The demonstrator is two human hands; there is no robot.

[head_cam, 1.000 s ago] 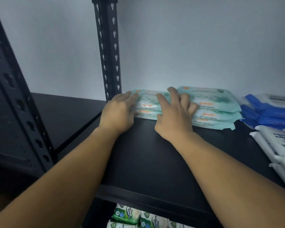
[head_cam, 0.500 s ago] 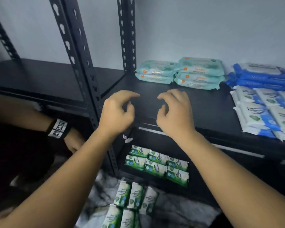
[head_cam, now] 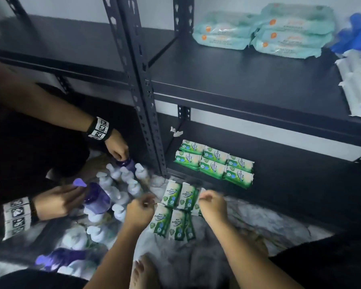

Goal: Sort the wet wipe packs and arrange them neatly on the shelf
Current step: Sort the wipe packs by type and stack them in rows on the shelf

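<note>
— Looking down from the head camera, where are your hands?

— Both are low, over the floor in front of the black shelf (head_cam: 248, 84). My left hand (head_cam: 139, 212) is at the left edge of the loose green packs (head_cam: 176, 213) and my right hand (head_cam: 212, 206) is at their right edge. The cluster lies between the two.

— Have you got hold of one?

— I cannot tell. The fingers of both hands are curled. My left fingertips are bunched just at the top corner of the near left pack. My right hand lies over the rightmost pack of the far row and hides part of it. The picture is too blurred to show a real pinch on either side.

— How do those packs lie?

— They lie flat on the pale marbled cloth (head_cam: 258, 222) in two rough rows with their long sides touching, just in front of the bottom board.

— And the ones on the shelf?

— Six shelved green packs (head_cam: 215, 163) sit in a tidy block on the bottom board. On the board above, teal packs (head_cam: 258, 30) stand in two piles at the back. At the far right are blue packs (head_cam: 358, 38), with white packs (head_cam: 358, 86) in front of them.

— Who is on your left?

— A second person's hand (head_cam: 56, 202) holds a purple bottle (head_cam: 97, 200) beside a huddle of white pump bottles (head_cam: 121, 184), near my left hand.
</note>
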